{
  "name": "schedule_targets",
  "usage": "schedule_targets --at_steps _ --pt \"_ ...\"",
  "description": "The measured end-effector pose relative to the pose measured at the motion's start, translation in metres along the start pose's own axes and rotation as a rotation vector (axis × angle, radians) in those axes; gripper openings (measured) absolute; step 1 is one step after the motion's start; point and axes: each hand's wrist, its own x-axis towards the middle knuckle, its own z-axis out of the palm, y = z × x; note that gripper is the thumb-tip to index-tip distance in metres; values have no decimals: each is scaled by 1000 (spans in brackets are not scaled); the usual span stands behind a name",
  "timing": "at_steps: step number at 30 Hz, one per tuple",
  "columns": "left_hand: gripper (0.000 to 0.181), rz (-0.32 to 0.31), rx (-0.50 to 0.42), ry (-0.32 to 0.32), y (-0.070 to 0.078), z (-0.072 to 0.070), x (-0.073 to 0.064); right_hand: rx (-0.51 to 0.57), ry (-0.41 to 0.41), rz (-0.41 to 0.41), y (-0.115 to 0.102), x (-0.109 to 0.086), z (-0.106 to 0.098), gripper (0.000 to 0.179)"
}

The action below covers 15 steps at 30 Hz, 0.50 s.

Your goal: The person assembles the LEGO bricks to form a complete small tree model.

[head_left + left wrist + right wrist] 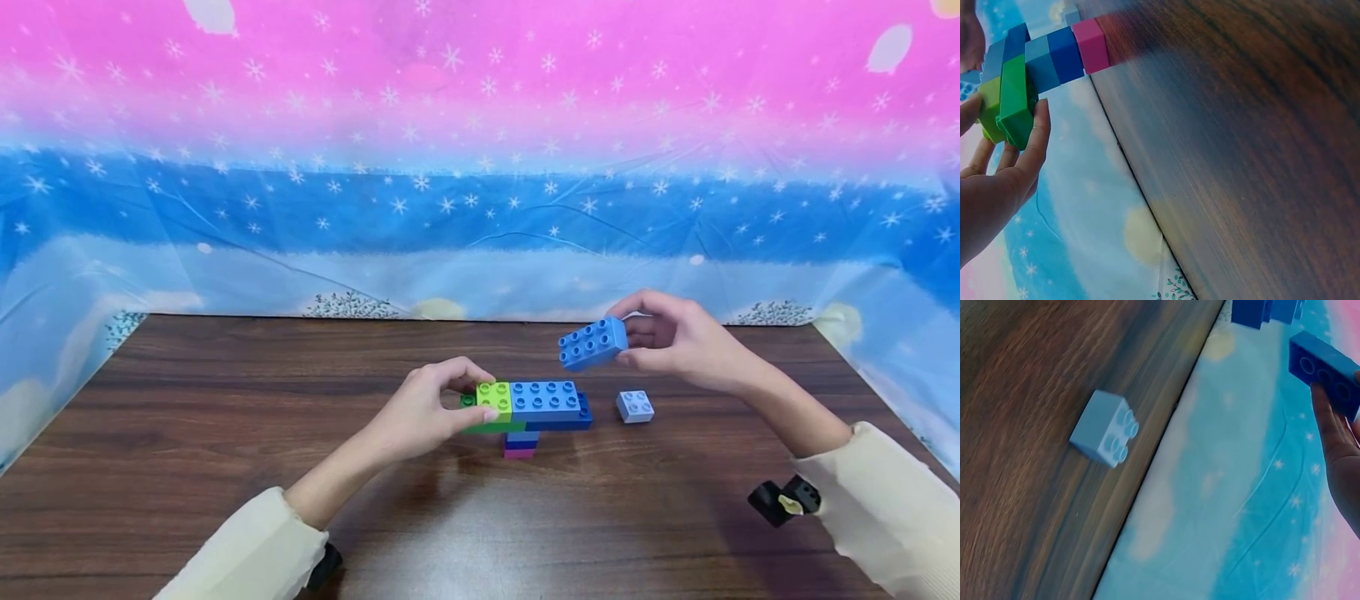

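Note:
In the head view a T-shaped stack of toy building bricks stands on the table. Its top carries a lime brick (494, 402) and a long blue brick (543, 398), over a green brick (1017, 103) and a dark blue one (558, 424). A pink brick (1090, 45) forms the foot. My left hand (430, 410) pinches the stack's lime end between thumb and fingers. Above and right of the stack, my right hand (681, 340) holds a loose blue eight-stud brick (592, 343), tilted, by its right end. The right wrist view shows this brick's hollow underside.
A pale blue four-stud brick (635, 407) lies on the wooden table (247, 400), right of the stack and below my right hand. A patterned cloth (480, 208) hangs behind the table's far edge and along its sides.

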Motion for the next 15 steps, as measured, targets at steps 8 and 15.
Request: schedule_targets --at_steps 8,15 --pt "27 -5 22 5 1 -1 0 15 -38 -98 -11 6 13 33" --pt "27 -10 13 -1 2 -1 0 27 -83 -141 -12 9 26 32"
